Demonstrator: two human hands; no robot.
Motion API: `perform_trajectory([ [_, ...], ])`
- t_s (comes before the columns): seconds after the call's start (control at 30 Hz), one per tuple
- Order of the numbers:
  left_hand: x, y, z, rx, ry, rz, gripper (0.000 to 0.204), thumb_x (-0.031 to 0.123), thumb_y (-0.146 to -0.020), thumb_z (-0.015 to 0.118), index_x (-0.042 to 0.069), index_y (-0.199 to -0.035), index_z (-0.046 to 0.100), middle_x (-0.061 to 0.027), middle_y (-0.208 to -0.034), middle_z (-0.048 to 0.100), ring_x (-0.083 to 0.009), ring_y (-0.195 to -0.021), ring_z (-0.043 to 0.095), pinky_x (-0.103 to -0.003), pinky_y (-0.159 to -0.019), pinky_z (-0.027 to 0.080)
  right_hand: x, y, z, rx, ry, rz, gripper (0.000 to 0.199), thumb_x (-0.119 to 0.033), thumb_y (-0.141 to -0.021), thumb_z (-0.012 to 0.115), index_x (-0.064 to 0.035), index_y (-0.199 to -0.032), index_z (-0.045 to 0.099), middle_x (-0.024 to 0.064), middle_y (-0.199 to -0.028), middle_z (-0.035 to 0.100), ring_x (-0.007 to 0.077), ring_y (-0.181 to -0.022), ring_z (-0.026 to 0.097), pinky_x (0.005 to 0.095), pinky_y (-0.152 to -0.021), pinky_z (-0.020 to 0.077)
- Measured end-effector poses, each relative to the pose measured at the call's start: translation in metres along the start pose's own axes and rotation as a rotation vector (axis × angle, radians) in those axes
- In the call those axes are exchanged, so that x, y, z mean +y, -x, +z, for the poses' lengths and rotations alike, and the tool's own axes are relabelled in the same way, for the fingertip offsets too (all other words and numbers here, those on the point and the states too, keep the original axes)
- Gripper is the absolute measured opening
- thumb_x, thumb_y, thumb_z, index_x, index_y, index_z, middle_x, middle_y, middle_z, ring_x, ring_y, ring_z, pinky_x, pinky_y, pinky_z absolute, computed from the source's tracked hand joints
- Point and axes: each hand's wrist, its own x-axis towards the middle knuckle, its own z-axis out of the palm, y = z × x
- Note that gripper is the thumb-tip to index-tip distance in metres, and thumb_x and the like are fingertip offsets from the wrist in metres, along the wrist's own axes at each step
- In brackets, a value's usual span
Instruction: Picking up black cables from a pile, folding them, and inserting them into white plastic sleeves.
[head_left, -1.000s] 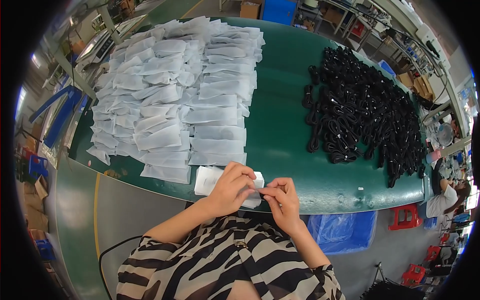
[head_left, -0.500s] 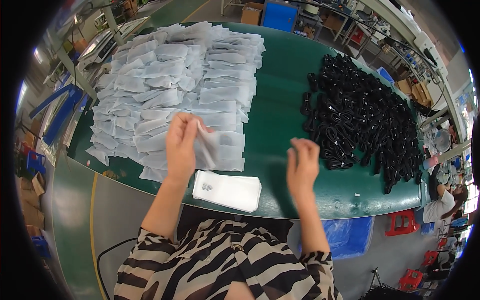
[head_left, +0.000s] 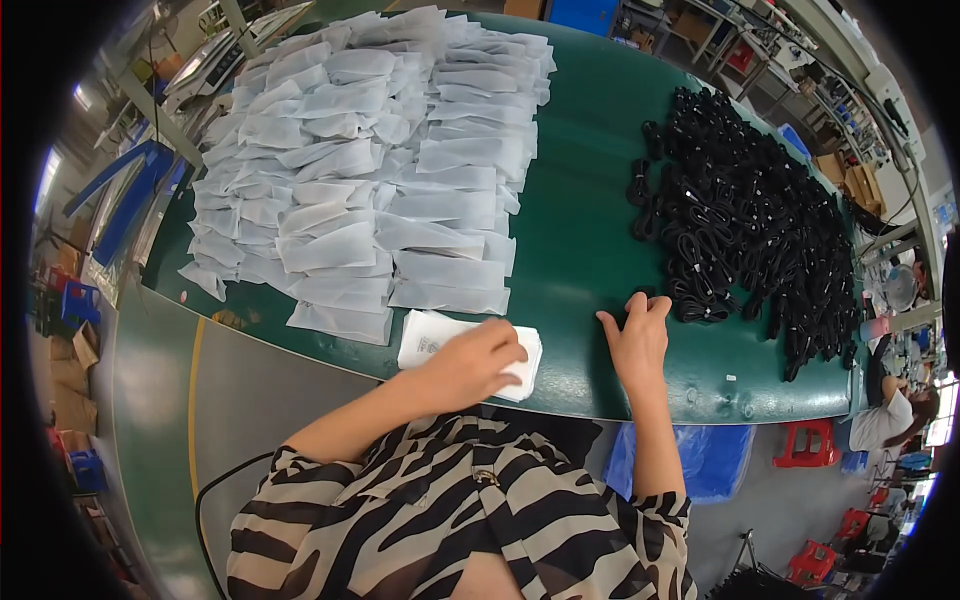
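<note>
your left hand [head_left: 470, 362] lies on the small stack of white flat bags [head_left: 432, 338] at the near edge of the green bench [head_left: 575, 230]; the fingers curl down over the stack's right end, pressing on it, and you cannot tell whether they pinch a bag or only rest there. your right hand [head_left: 637, 340] is flat on the bare green surface, fingers spread open and holding nothing, fingertips [head_left: 655, 303] just beside the near edge of the heap of black coiled cables [head_left: 750, 215]; whether they touch the nearest coil cannot be told. the two hands are apart, a strip of bench between them. the stack sits just below the large spread of filled white bags [head_left: 360, 170], which lie in overlapping rows across the left half of the bench. the cable heap takes up the right half, well apart from the white bags. your striped sleeves [head_left: 450, 520] come in from the lower edge. red stools [head_left: 805, 440] stand on the floor at lower right.
</note>
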Motion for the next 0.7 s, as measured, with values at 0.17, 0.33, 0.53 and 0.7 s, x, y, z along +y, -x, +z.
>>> perform_trajectory([
  [0.17, -0.001, 0.013, 0.023, -0.1, -0.076, 0.04, 0.02, 0.01, -0.08, 0.075, 0.006, -0.094, 0.062, -0.0081, -0.091, 0.056, -0.0285, -0.09, 0.057, -0.04, -0.077, 0.047, 0.018, 0.024, 0.014, 0.22, 0.026, -0.173, 0.028, -0.005, -0.091, 0.063, 0.002, -0.117, 0.056, 0.0188, -0.103, 0.057, 0.0319, -0.073, 0.062, 0.0403, -0.066, 0.0521],
  [0.33, -0.002, 0.012, 0.028, 0.003, -0.014, 0.006, 0.017, 0.008, -0.081, 0.074, 0.006, -0.09, 0.06, -0.0073, -0.085, 0.057, -0.0281, -0.083, 0.058, -0.04, -0.073, 0.046, 0.013, 0.052, 0.006, -0.204, -1.142, 0.413, 0.036, -0.003, -0.091, 0.061, 0.0033, -0.127, 0.055, 0.0124, -0.104, 0.063, 0.0141, -0.072, 0.058, 0.0273, -0.065, 0.048],
  [0.53, 0.001, 0.009, 0.029, 0.078, 0.075, -0.109, 0.013, 0.003, -0.082, 0.07, 0.005, -0.088, 0.059, -0.009, -0.08, 0.057, -0.029, -0.074, 0.058, -0.039, -0.07, 0.046, -0.018, 0.087, -0.01, -0.257, -0.967, 0.12, 0.041, -0.001, -0.091, 0.064, 0.0006, -0.131, 0.059, 0.0082, -0.097, 0.066, 0.0121, -0.078, 0.061, 0.0251, -0.067, 0.0477],
  [0.7, 0.002, 0.009, 0.027, 0.083, 0.161, -0.166, 0.011, 0.002, -0.085, 0.068, 0.003, -0.089, 0.058, -0.0104, -0.08, 0.058, -0.0286, -0.072, 0.058, -0.039, -0.068, 0.046, -0.032, 0.089, -0.015, -0.028, -0.614, -0.23, 0.043, 0.0, -0.085, 0.072, -0.002, -0.127, 0.064, 0.0108, -0.096, 0.064, 0.0223, -0.081, 0.064, 0.0298, -0.067, 0.0512],
])
